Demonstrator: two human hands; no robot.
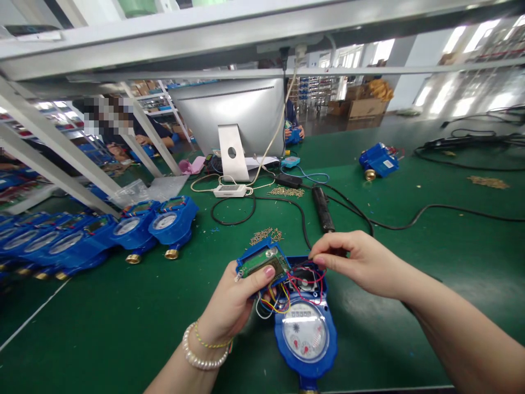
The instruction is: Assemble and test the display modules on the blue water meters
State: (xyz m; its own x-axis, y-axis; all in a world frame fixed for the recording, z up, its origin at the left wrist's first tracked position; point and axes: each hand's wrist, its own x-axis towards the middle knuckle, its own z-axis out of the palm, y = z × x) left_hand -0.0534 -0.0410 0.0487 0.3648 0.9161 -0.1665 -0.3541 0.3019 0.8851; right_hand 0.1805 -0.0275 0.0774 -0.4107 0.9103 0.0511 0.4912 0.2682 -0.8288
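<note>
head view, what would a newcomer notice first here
At bottom centre, the blue water meter lies opened on the green table, coloured wires spilling out. The left hand holds its circuit-board cover tilted up; the right hand pinches at the wires. A row of finished blue meters lines the left.

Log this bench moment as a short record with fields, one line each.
Surface: green mat
Left hand: holds blue circuit board module, thumb on it
Right hand: fingertips pinched at the wires over the open housing
Work piece: blue water meter, dial up, wires joining it to the module
Nearby: row of blue meters at left, screw pile, black screwdriver, monitor
</note>
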